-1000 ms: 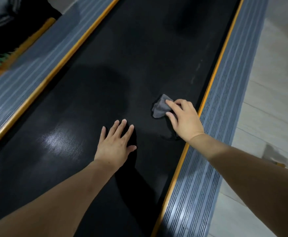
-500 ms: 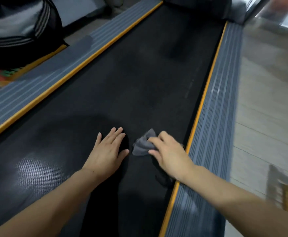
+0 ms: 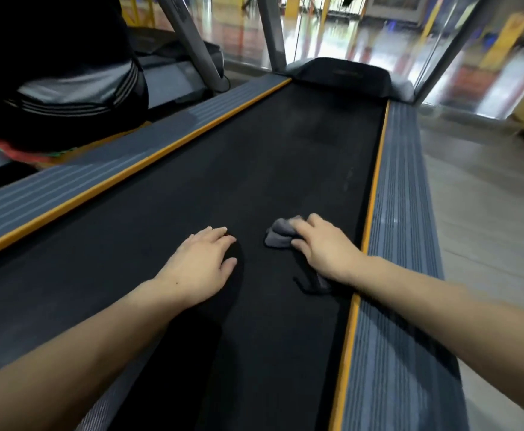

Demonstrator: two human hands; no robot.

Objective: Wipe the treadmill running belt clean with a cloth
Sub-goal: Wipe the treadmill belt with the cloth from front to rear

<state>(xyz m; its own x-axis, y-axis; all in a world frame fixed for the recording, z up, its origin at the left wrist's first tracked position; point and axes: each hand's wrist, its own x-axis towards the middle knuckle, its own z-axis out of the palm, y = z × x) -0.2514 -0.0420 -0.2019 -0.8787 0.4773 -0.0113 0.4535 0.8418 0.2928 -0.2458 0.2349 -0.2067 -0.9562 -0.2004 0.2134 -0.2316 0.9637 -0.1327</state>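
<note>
Since half second back: view tilted up, motor hood [image 3: 344,74] and glass wall now visible beyond belt end; both hands sit about as before, side by side. Right hand [image 3: 323,248] palm-down on running belt [image 3: 254,169], fingers curled over bunched grey cloth [image 3: 281,234], pressing it near orange-edged right side rail [image 3: 400,244]. Left hand [image 3: 203,261] flat on belt, fingers straight, close together, holding nothing, just left of cloth. Both forearms stretched forward.

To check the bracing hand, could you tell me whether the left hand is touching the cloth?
Apart. The head view shows bare belt between the left hand and the cloth.
</note>
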